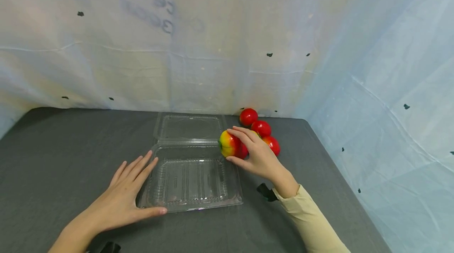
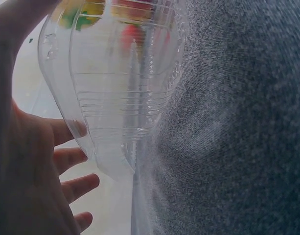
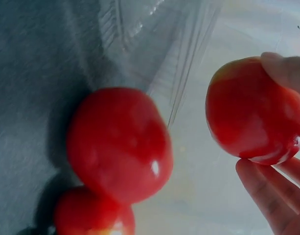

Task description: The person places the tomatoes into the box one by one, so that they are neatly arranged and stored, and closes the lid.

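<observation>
A red-and-yellow apple with a green-tinged stem end is in my right hand, gripped between thumb and fingers above the right edge of a clear plastic clamshell box. The right wrist view shows the same apple lifted off the table. My left hand lies along the box's left side, fingers spread and straight, thumb at the front left corner. In the left wrist view, fingers show beside the clear wall. Behind my right hand, another red apple is partly hidden.
The box's lid lies folded back toward the rear sheet. Several red fruits stand right of the box, among them a rear one, a middle one and a nearer one. A pale sheet rises at the right.
</observation>
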A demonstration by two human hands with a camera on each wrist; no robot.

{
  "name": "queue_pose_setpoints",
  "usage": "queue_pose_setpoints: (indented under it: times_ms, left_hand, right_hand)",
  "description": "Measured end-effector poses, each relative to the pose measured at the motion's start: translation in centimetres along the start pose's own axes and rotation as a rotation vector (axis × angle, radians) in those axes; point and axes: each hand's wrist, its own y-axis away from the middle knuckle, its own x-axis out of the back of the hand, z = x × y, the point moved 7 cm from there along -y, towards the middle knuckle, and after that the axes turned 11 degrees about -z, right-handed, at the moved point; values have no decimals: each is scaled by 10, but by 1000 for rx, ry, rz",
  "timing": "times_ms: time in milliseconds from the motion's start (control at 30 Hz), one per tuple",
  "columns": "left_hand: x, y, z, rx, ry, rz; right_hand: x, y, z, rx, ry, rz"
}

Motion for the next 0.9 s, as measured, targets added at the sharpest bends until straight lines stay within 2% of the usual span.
queue_pose_setpoints:
  times_ms: [900]
  left_hand:
    - [-2,-2,5,37,12,-30]
  right_hand:
    - [-12,-42,-36,92,-54,-56]
